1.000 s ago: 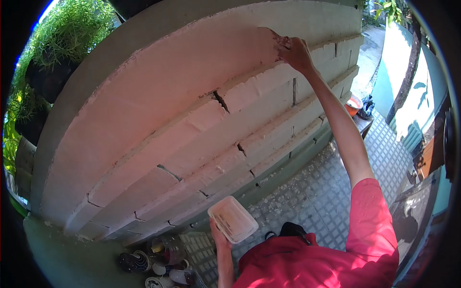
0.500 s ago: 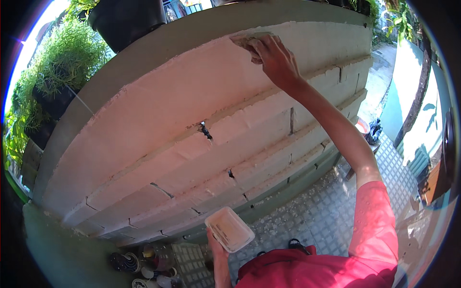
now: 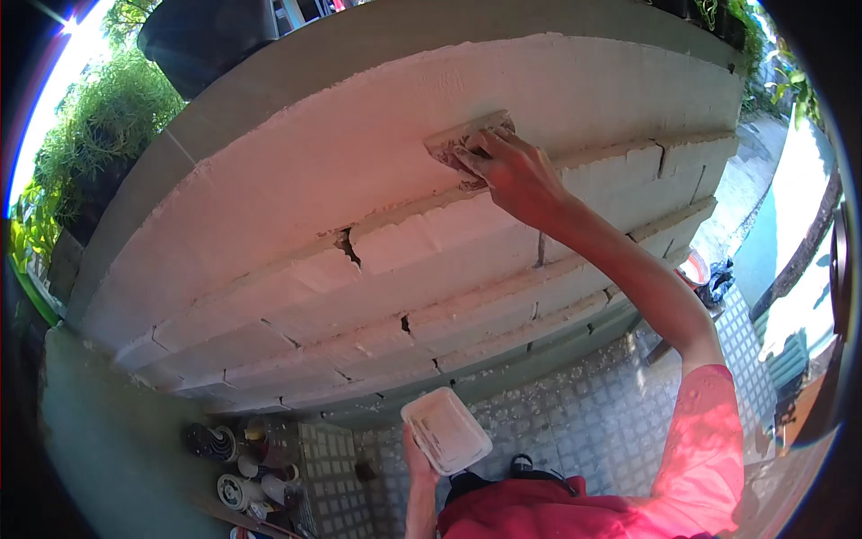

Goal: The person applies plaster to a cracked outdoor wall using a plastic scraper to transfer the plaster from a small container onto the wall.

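Plaster trowel [image 3: 469, 139] is sitting flat against the white wall [image 3: 296, 180], pressed by the right hand [image 3: 512, 171] closed over it. Left hand [image 3: 415, 454] is gripping a plaster tray [image 3: 445, 429] below. Upper band is looking coated; lower block joints [image 3: 404, 323] are still showing cracks.

The wall [image 3: 359, 207] fills the upper frame; cans [image 3: 238, 467], apparently, sit lower left on the paving [image 3: 584, 431] below it.

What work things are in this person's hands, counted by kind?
Flat trowel, pressed to the white wall by the right hand: 1
White rectangular tray, held by the left hand: 1
Total: 2
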Available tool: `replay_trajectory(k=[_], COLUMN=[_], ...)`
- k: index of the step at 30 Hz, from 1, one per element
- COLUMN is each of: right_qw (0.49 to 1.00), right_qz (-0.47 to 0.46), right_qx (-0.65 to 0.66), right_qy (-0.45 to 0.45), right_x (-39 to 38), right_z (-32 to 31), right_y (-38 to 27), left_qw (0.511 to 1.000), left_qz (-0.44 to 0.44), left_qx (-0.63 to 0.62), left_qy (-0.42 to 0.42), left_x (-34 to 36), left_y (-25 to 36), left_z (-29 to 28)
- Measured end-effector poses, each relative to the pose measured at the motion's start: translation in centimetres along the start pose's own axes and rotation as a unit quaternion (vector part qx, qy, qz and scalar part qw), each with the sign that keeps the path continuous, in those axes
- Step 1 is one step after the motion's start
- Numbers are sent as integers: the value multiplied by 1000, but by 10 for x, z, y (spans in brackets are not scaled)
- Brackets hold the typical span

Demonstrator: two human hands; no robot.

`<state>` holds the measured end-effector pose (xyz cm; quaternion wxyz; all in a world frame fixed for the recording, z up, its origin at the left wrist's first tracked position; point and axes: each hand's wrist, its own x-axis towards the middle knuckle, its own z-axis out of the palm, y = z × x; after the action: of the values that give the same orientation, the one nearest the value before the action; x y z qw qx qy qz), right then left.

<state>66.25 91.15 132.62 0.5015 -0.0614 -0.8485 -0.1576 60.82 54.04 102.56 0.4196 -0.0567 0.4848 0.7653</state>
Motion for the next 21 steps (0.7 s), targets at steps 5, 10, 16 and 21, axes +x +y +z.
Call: replay_trajectory(k=[5, 10, 16, 21], right_qw=[902, 595, 379, 278], right_qz=[271, 380, 408, 403], right_qx=[319, 615, 676, 723], right_qy=[104, 350, 483, 486], right_x=[5, 13, 9, 30], right_z=[-41, -13, 6, 11], right_y=[-3, -8, -46, -46], left_qw=[1000, 999, 999, 999], left_qz=[7, 23, 34, 38], left_qx=[-16, -3, -15, -12], left_qy=[-6, -32, -15, -20], left_x=[-33, -46, -69, -83], left_y=[-30, -49, -45, -24], left_z=[11, 18, -2, -9])
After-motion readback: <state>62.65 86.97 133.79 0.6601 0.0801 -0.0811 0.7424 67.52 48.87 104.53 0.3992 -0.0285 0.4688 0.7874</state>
